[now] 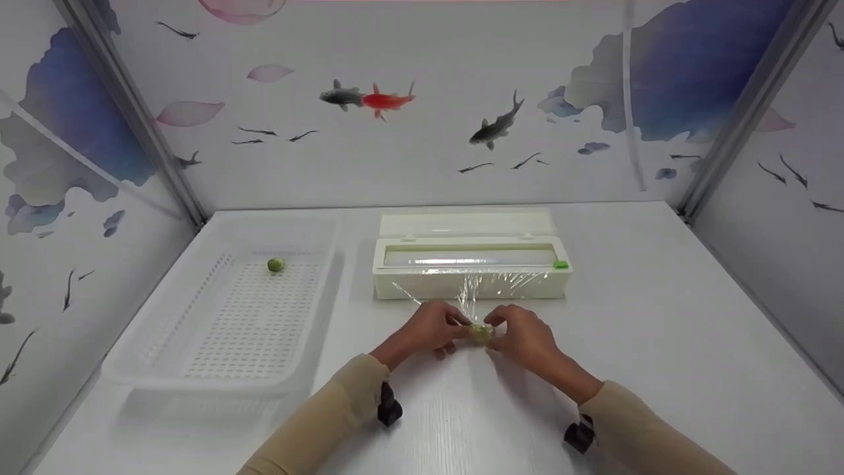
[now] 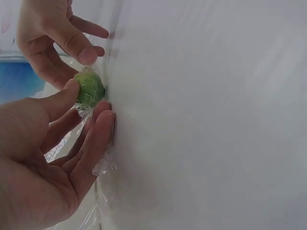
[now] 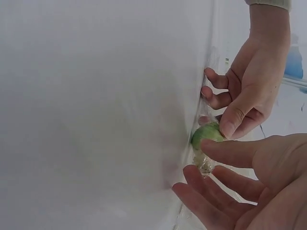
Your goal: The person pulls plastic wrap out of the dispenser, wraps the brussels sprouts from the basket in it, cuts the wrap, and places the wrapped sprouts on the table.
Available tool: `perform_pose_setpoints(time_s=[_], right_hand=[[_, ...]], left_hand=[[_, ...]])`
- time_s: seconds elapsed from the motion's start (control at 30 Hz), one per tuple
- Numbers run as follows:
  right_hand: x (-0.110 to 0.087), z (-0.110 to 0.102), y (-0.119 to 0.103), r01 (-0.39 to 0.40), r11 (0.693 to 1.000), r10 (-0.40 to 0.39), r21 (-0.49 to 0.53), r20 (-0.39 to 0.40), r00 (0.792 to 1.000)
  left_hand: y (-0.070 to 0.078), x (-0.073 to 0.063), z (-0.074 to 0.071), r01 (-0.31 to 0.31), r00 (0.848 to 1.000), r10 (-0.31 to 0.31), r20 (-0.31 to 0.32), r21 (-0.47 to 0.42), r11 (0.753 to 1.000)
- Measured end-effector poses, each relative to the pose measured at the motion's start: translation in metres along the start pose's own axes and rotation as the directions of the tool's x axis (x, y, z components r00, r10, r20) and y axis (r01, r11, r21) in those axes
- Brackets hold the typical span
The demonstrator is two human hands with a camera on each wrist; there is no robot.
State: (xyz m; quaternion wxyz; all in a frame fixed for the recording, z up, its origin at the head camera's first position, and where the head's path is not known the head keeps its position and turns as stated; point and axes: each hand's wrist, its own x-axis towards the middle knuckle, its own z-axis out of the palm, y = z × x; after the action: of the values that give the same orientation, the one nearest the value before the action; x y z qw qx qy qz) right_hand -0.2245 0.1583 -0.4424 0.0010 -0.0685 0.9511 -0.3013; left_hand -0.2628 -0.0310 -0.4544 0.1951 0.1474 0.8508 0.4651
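A small green ball-shaped fruit or vegetable (image 2: 90, 89) is wrapped in clear cling film, low over the white tabletop. My left hand (image 1: 433, 328) pinches it between thumb and fingers. From the other side, the thumb and curled fingers of my right hand (image 1: 527, 336) hold it too; in the right wrist view the thumb presses on the green ball (image 3: 206, 134). Crumpled film gathers around it. A strip of cling film (image 1: 469, 290) runs from the hands back to a cream film dispenser box (image 1: 389, 287), whose clear lid (image 1: 468, 224) stands raised.
On the left stands a white perforated plastic basket (image 1: 250, 323) with one similar green ball (image 1: 275, 264) inside. A green slider (image 1: 560, 264) sits at the dispenser's right end. Printed panels (image 1: 409, 165) wall the table at the back and sides.
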Motion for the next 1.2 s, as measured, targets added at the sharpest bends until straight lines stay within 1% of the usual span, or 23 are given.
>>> perform_pose_setpoints(time_s=[0.13,0.33,0.4,0.53,0.63,0.73,0.97,1.2], right_hand=[[0.004,0.001,0.004,0.005,1.000,-0.005,0.019,0.007,1.000],[0.008,0.001,0.010,0.024,0.999,-0.025,0.033,0.006,1.000],[0.009,0.001,0.012,0.033,0.999,-0.033,0.037,0.006,0.999],[0.012,0.002,0.012,0.030,0.998,-0.030,0.059,0.004,1.000],[0.014,0.002,0.011,-0.001,0.997,-0.001,0.081,0.019,1.000],[0.017,0.002,0.011,-0.026,0.995,0.021,0.099,0.046,0.999],[0.021,0.003,0.014,0.004,0.992,-0.010,0.129,0.047,0.999],[0.025,0.002,0.016,0.009,0.992,-0.011,0.126,0.015,1.000]], left_hand=[[0.000,0.002,-0.001,0.004,1.000,-0.004,0.008,0.009,1.000],[0.001,0.005,-0.001,-0.001,1.000,0.002,0.023,-0.072,0.997],[0.001,0.005,0.000,-0.003,1.000,0.005,0.021,-0.087,0.996],[0.000,0.006,0.000,0.005,1.000,-0.005,0.006,-0.094,0.996],[0.000,0.006,0.000,0.024,1.000,-0.024,-0.001,-0.102,0.994],[0.001,0.007,-0.001,0.027,1.000,-0.028,-0.006,-0.103,0.994],[0.000,0.011,-0.002,0.003,0.999,-0.008,-0.036,-0.134,0.991],[-0.001,0.013,0.001,0.008,0.997,-0.020,-0.075,-0.148,0.989]])
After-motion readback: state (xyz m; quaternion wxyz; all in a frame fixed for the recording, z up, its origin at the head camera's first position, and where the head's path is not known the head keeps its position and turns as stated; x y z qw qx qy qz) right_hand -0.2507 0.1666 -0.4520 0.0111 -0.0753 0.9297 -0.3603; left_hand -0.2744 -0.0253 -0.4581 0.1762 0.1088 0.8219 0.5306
